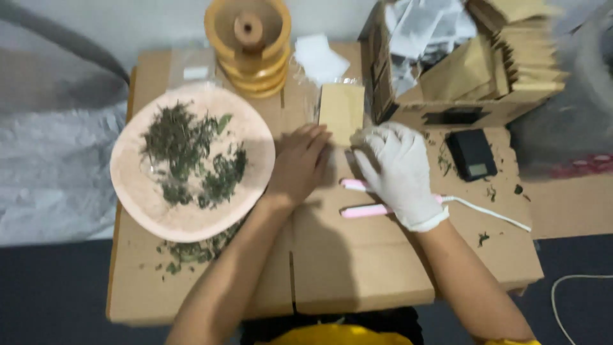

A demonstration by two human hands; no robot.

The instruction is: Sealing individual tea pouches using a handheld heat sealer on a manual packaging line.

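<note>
Hands meet at the middle of the flat brown cardboard work surface (357,268), as I read it from the head view. The bare left hand (299,163) lies palm down, fingers pressed together and flat, their tips touching the lower left edge of the small tan paper pouch (341,112). The right hand in a white glove (394,169) sits just beside it, fingers curled and bunched toward the pouch's lower right corner; I cannot tell whether they pinch it. The pouch lies flat on the cardboard, between the stack of yellow wooden rings (250,45) and the open cardboard box of tan and white pouches (447,64). Under the gloved hand lies the pink two-armed heat-sealing tong (364,198) with its white cord (491,216) running right. Left of the hands sits the pale pink shallow bowl (191,163) holding dried green leaves (191,153). A small black pocket scale (471,154) lies to the right, near the box.
</note>
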